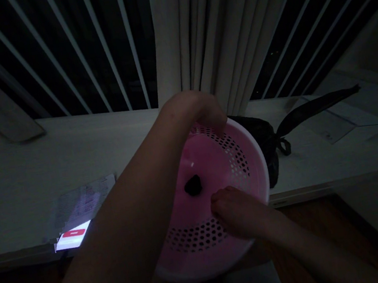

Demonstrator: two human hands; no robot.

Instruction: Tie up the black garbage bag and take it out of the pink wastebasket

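A round pink plastic basket with perforated walls and a pale rim is tilted so that its inside faces me. A small black lump, perhaps balled cloth, lies on its bottom. My left hand reaches across to the far rim and is closed over it, its fingertips mostly hidden. Inside the basket, my right hand is closed near the right wall, fingers curled together. Whatever it may hold is hidden.
A wide white sill runs behind the basket, below barred windows and beige curtains. Behind the basket to the right sits a tied black plastic bag. Printed papers and a lit phone screen lie left. The room is dim.
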